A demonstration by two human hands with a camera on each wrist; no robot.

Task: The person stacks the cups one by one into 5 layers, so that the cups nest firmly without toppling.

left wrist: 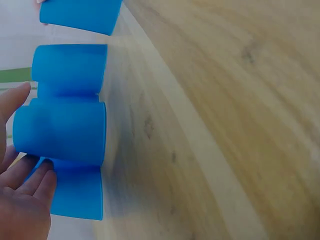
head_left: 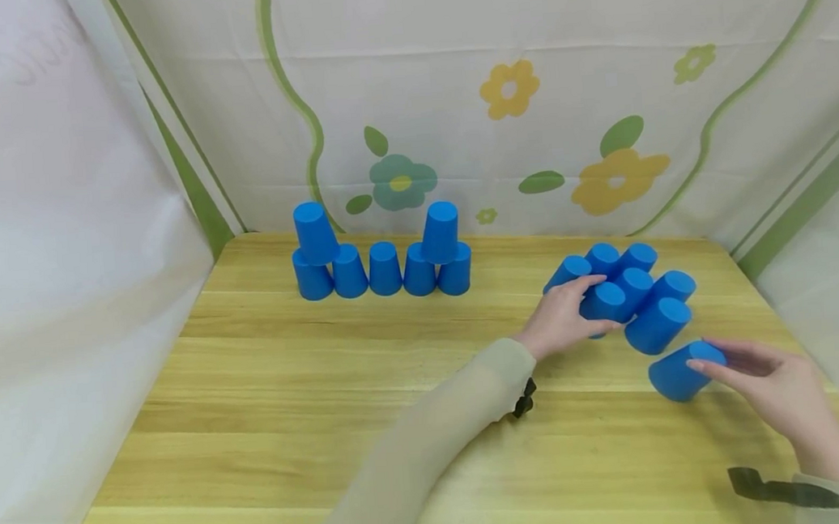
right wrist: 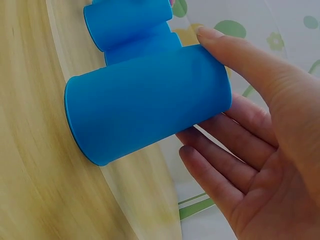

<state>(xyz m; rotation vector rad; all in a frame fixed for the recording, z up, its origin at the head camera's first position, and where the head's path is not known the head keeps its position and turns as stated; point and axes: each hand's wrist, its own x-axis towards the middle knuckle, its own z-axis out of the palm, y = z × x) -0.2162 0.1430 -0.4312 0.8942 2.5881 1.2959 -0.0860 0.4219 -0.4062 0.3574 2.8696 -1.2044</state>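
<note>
My left hand (head_left: 560,317) curves round a blue cup (left wrist: 60,130) at the near left of a cluster of upside-down blue cups. In the left wrist view its fingertips meet the cup's side, and the thumb lies close to the opposite side. My right hand (head_left: 782,383) holds another blue cup (right wrist: 150,102) near its narrow end, thumb on one side and fingers on the other. That cup is at the front right, apart from the cluster. Between the two hands stands a further blue cup (head_left: 658,326).
At the back left, a row of several upside-down blue cups (head_left: 384,269) bears one cup (head_left: 315,233) on its left end and another (head_left: 440,232) on its right end. The wooden table (head_left: 290,401) meets a white flowered cloth (head_left: 451,89) behind.
</note>
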